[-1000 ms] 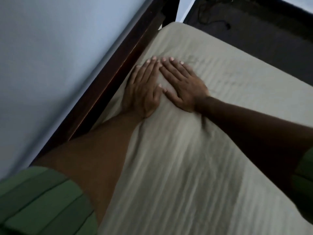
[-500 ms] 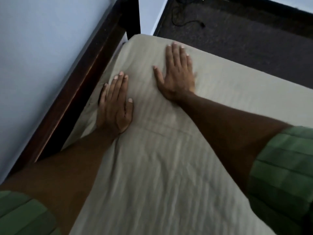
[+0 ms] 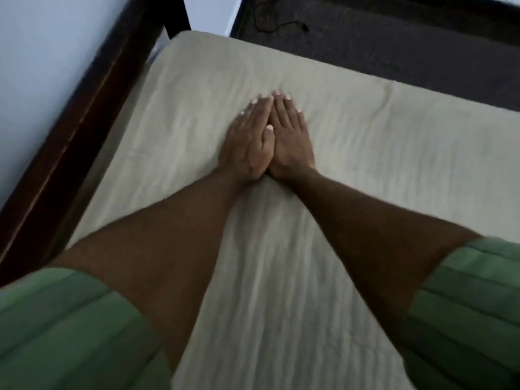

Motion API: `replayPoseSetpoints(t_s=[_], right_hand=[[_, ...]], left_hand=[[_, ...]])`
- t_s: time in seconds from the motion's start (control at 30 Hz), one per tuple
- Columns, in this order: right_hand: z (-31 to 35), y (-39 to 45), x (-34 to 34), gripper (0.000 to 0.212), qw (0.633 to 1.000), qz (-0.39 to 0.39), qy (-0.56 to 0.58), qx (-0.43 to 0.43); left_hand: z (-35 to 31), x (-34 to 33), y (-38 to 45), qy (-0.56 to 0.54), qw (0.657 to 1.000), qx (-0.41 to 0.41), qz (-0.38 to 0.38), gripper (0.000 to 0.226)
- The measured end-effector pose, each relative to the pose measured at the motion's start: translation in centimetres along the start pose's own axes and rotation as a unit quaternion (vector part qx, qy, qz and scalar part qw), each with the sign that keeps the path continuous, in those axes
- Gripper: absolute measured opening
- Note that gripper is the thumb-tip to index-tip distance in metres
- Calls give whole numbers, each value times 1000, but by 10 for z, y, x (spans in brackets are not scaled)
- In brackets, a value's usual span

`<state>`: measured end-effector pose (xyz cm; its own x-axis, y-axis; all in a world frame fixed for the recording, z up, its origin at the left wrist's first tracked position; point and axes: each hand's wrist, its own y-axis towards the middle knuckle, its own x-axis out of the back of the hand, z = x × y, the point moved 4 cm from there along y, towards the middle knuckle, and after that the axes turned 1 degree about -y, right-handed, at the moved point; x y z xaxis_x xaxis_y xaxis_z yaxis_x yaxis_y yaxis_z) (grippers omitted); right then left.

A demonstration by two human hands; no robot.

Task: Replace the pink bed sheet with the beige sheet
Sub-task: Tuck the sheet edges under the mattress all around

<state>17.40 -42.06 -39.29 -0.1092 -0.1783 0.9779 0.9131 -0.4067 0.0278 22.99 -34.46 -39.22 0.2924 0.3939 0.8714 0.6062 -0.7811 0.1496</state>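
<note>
1. The beige sheet lies spread over the whole mattress, from under my forearms to the far corner by the dark floor. No pink sheet shows anywhere, so I judge the swap is mostly made and only smoothing is left.
2. The dark wooden bed frame runs along the left edge of the sheet, hard against the wall. The cloth there looks loose, so I would tuck at that edge.
3. The sheet looks thin, light and soft. It ripples in fine lines and would bunch if I dragged it, so flat pressure suits it better than a pinch. To shift it I would take a hem or corner.
4. My left hand lies flat, fingers straight, pressing the sheet and gripping nothing.
5. My right hand lies flat too, touching the left along the thumb side.
</note>
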Motion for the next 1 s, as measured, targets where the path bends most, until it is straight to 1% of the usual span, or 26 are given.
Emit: replayPoseSetpoints(t_s=[0.03, 0.07, 0.1, 0.13, 0.2, 0.27, 0.3, 0.33, 0.37, 0.4, 0.43, 0.47, 0.5, 0.53, 0.57, 0.6, 0.63, 0.7, 0.77, 0.8, 0.83, 0.87, 0.9, 0.93, 0.97, 1.0], right_hand=[[-13, -4, 1, 67, 1000, 0, -10, 14], [-33, -9, 5, 67, 1000, -8, -26, 7], [-59, -16, 12, 67, 999, -21, -37, -26], [-92, -27, 23, 67, 994, -38, -51, -85], [-160, -53, 45, 70, 972, -45, -63, -223], [-183, -68, 60, 71, 945, -36, -54, -319], [-172, -69, 62, 70, 941, -45, -31, -334], [-147, -67, 60, 68, 947, -64, 6, -316], [-114, -62, 53, 66, 959, -73, 52, -268], [-77, -60, 44, 65, 972, -74, 102, -197], [-39, -61, 31, 63, 982, -54, 139, -114], [-7, -67, 16, 63, 988, -22, 150, -39], [15, -77, 7, 65, 992, 12, 123, 12], [21, -87, 1, 66, 996, 22, 78, 41], [15, -95, -2, 66, 998, 10, 51, 48], [-3, -103, -3, 66, 999, -7, 32, 27], [-26, -114, 0, 67, 999, -28, 25, -18], [-84, -138, 12, 67, 986, -66, -4, -151], [-130, -159, 26, 68, 954, -73, -13, -291], [-134, -167, 31, 68, 932, -70, -5, -354], [-124, -172, 34, 68, 920, -78, 12, -383], [-101, -174, 34, 68, 926, -77, 33, -367], [-68, -177, 30, 67, 947, -80, 62, -304], [-27, -177, 23, 65, 970, -76, 100, -209], [16, -183, 10, 65, 983, -46, 134, -115], [54, -195, 0, 67, 990, -2, 137, -37]], left_hand=[[8, 1, -4, 44, 999, 0, 2, 66], [19, 1, -6, 91, 996, -6, 4, 64], [33, 5, -8, 128, 992, -3, 3, 63], [44, 10, -9, 151, 988, 15, 1, 63], [63, 24, -15, 168, 981, 100, -10, 63], [58, 33, -22, 147, 974, 167, -43, 62], [42, 34, -25, 101, 979, 165, -61, 61], [21, 30, -25, 32, 988, 129, -78, 59], [-5, 25, -27, -42, 992, 76, -88, 56], [-30, 18, -34, -103, 991, 39, -81, 54], [-47, 11, -45, -141, 987, 32, -73, 53], [-53, 7, -58, -159, 984, 45, -64, 53], [-48, 7, -72, -144, 985, 70, -62, 54], [-36, 7, -88, -93, 990, 89, -51, 57], [-22, 8, -104, -15, 995, 89, -37, 58], [-6, 10, -113, 60, 994, 84, -24, 59], [9, 15, -123, 113, 988, 101, -24, 59], [29, 30, -135, 156, 967, 197, -51, 61], [31, 42, -148, 155, 946, 274, -76, 61], [26, 45, -154, 129, 948, 278, -82, 62], [15, 46, -156, 71, 963, 245, -86, 62], [-1, 43, -158, -3, 980, 182, -81, 61], [-25, 39, -164, -64, 989, 112, -68, 60], [-46, 34, -169, -105, 992, 56, -49, 58], [-60, 31, -181, -129, 990, 38, -32, 57], [-63, 29, -193, -150, 987, 54, -18, 56]])
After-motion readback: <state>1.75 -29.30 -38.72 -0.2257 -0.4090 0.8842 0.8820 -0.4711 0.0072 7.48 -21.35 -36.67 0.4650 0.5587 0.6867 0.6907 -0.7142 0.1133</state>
